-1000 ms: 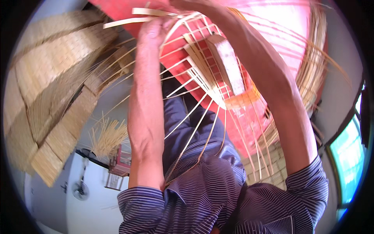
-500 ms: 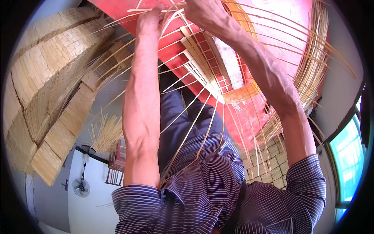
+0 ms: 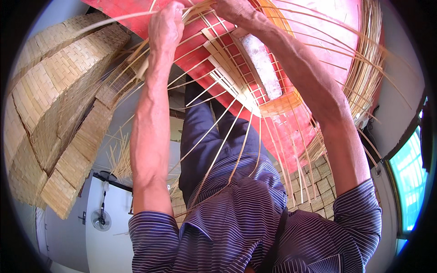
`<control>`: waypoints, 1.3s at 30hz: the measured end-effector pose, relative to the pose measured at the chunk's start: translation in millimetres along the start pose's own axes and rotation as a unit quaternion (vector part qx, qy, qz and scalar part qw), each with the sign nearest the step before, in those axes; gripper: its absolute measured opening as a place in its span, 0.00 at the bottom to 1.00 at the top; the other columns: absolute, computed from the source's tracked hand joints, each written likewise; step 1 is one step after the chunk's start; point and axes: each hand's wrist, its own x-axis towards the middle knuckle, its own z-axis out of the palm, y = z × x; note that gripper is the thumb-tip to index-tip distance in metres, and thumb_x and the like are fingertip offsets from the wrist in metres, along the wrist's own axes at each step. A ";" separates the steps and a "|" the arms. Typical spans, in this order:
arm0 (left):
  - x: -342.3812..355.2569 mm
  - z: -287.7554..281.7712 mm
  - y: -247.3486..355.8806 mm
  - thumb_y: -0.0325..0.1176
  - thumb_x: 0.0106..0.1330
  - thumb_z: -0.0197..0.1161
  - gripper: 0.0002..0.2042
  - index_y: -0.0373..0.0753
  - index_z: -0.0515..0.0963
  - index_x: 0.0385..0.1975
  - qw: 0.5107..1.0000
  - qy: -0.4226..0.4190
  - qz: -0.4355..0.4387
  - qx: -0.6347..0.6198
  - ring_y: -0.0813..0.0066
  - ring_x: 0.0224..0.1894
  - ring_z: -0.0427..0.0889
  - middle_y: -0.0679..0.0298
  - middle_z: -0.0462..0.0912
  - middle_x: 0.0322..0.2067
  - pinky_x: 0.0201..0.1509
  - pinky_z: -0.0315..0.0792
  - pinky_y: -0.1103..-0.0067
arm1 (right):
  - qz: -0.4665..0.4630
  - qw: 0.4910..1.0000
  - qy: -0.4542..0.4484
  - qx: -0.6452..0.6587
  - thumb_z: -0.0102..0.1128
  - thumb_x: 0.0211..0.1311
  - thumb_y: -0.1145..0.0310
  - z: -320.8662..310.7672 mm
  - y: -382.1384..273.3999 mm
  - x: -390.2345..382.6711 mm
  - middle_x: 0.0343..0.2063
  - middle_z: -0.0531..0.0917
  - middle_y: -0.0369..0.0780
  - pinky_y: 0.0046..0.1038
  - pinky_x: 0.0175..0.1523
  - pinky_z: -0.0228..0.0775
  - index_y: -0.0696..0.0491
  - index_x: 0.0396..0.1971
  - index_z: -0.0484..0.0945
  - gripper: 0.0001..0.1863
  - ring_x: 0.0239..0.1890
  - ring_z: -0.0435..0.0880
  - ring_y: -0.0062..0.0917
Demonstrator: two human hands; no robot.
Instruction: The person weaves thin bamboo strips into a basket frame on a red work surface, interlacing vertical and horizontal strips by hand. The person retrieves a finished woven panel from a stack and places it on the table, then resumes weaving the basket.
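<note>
My left hand, fingers closed on pale bamboo strips, is at the upper edge of a half-woven open-grid bamboo piece. My right hand is at the top of that piece, fingers curled on a bent strip, the fingertips partly hidden by the frame edge. A long whitish block lies on the grid, beside pale flat slats. An orange translucent band curves along the piece's right and lower side. Loose strip ends fan out over the red board underneath and over my lap.
Large woven bamboo panels are stacked at the left. A bundle of long strips runs along the board's right side, and cut sticks stand at lower left. Behind are a standing fan, a door and a bright window.
My left hand and forearm have moved left, and my right hand has shifted slightly up and left. The long pale strip by my left hand now slants farther out to the left.
</note>
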 end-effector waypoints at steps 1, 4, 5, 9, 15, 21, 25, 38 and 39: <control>8.5 -2.4 -9.7 0.34 0.72 0.53 0.11 0.39 0.81 0.46 0.999 -0.005 0.026 -0.029 0.54 0.39 0.86 0.53 0.86 0.34 0.44 0.78 0.67 | 0.005 1.000 0.008 0.027 0.48 0.58 0.77 6.5 -2.3 4.4 0.14 0.76 0.52 0.48 0.20 0.64 0.60 0.31 0.75 0.06 0.18 0.78 0.48; 46.0 -14.2 13.4 0.30 0.61 0.56 0.06 0.36 0.78 0.32 0.980 0.014 0.190 0.056 0.44 0.31 0.82 0.47 0.81 0.26 0.33 0.74 0.59 | -0.012 0.999 0.025 0.037 0.48 0.62 0.73 4.2 7.7 0.6 0.14 0.76 0.53 0.49 0.20 0.64 0.59 0.31 0.75 0.07 0.18 0.78 0.50; 57.4 -17.9 20.1 0.31 0.61 0.56 0.06 0.36 0.78 0.29 0.985 -0.077 0.143 0.063 0.45 0.30 0.81 0.48 0.81 0.25 0.33 0.74 0.59 | -0.026 0.997 0.045 0.062 0.49 0.62 0.72 1.5 0.1 3.4 0.15 0.77 0.53 0.49 0.21 0.65 0.58 0.31 0.75 0.07 0.18 0.78 0.50; 76.8 -18.5 39.8 0.32 0.60 0.56 0.07 0.36 0.78 0.29 0.973 -0.085 0.208 0.058 0.46 0.31 0.82 0.48 0.81 0.26 0.34 0.74 0.59 | 0.013 0.999 0.030 0.037 0.54 0.64 0.64 -4.0 -1.2 11.1 0.17 0.79 0.52 0.49 0.23 0.67 0.55 0.30 0.75 0.09 0.21 0.80 0.51; 79.3 -28.7 61.5 0.31 0.62 0.53 0.10 0.36 0.79 0.37 0.972 -0.169 0.153 0.061 0.50 0.33 0.83 0.51 0.81 0.27 0.37 0.77 0.63 | 0.022 0.999 0.020 0.040 0.58 0.61 0.62 -8.5 -6.4 10.8 0.18 0.80 0.51 0.48 0.25 0.69 0.54 0.29 0.76 0.11 0.22 0.81 0.49; -1.8 -57.8 67.0 0.40 0.71 0.58 0.13 0.41 0.80 0.49 0.990 -0.041 0.065 -0.117 0.62 0.41 0.86 0.56 0.86 0.40 0.48 0.78 0.71 | 0.032 0.999 -0.002 0.010 0.59 0.59 0.63 -7.4 -9.4 11.7 0.18 0.80 0.50 0.48 0.25 0.70 0.54 0.27 0.78 0.09 0.22 0.82 0.48; -51.2 -14.5 29.7 0.53 0.71 0.59 0.31 0.26 0.70 0.57 0.761 -0.112 -0.360 -0.528 0.64 0.43 0.85 0.51 0.84 0.42 0.52 0.79 0.68 | 0.045 0.999 -0.014 0.015 0.60 0.59 0.60 -18.4 -13.5 9.6 0.17 0.80 0.50 0.48 0.25 0.72 0.54 0.26 0.79 0.12 0.23 0.83 0.48; 12.3 -3.8 -34.1 0.37 0.74 0.56 0.16 0.26 0.72 0.46 0.643 0.043 -0.476 -0.598 0.66 0.33 0.86 0.49 0.85 0.35 0.35 0.81 0.73 | 0.001 0.996 0.001 0.088 0.61 0.62 0.55 -22.3 -9.0 8.3 0.19 0.80 0.52 0.48 0.29 0.71 0.57 0.24 0.78 0.19 0.25 0.81 0.51; 14.0 -0.8 -42.0 0.37 0.73 0.57 0.17 0.26 0.72 0.46 0.641 0.050 -0.474 -0.602 0.66 0.33 0.86 0.49 0.85 0.35 0.35 0.81 0.73 | 0.001 0.997 0.005 0.081 0.61 0.63 0.55 -22.1 -10.2 9.5 0.19 0.79 0.53 0.48 0.29 0.71 0.57 0.24 0.77 0.19 0.25 0.81 0.52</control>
